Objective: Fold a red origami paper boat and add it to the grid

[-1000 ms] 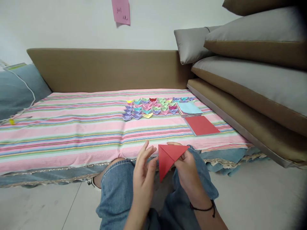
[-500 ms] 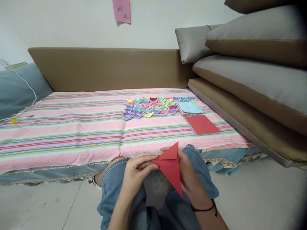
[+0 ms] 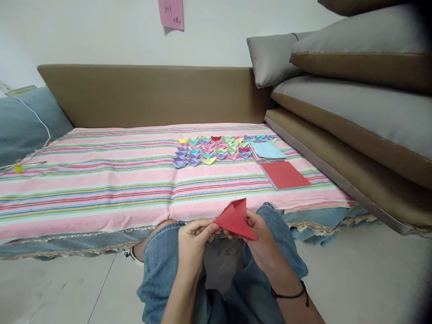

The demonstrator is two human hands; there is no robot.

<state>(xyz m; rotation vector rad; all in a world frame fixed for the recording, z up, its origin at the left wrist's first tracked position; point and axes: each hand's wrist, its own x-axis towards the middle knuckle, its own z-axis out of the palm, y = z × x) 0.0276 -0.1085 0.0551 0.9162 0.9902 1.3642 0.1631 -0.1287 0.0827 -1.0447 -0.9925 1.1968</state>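
Observation:
A folded piece of red paper (image 3: 235, 219) is held up above my lap between both hands. My left hand (image 3: 196, 234) pinches its left corner between thumb and fingers. On the other side, my right hand (image 3: 259, 231) grips the paper from behind and below, some of its fingers hidden by the sheet. The upper part of the paper gapes a little at a fold, and a point sticks out toward the lower right. Several small folded paper boats (image 3: 207, 153) in many colours stand in rows on the striped cloth (image 3: 118, 189) beyond.
Right of the boats lie a stack of light blue paper (image 3: 268, 150) and a red sheet stack (image 3: 286, 175). Grey-brown cushions (image 3: 354, 112) pile up along the right side. A white cable (image 3: 42, 121) runs at the far left. A pink note (image 3: 171, 14) hangs on the wall.
The red paper's lower point has swung up, so the piece now looks shorter and more compact with an opened fold. Both hands keep hold, the right one turned slightly.

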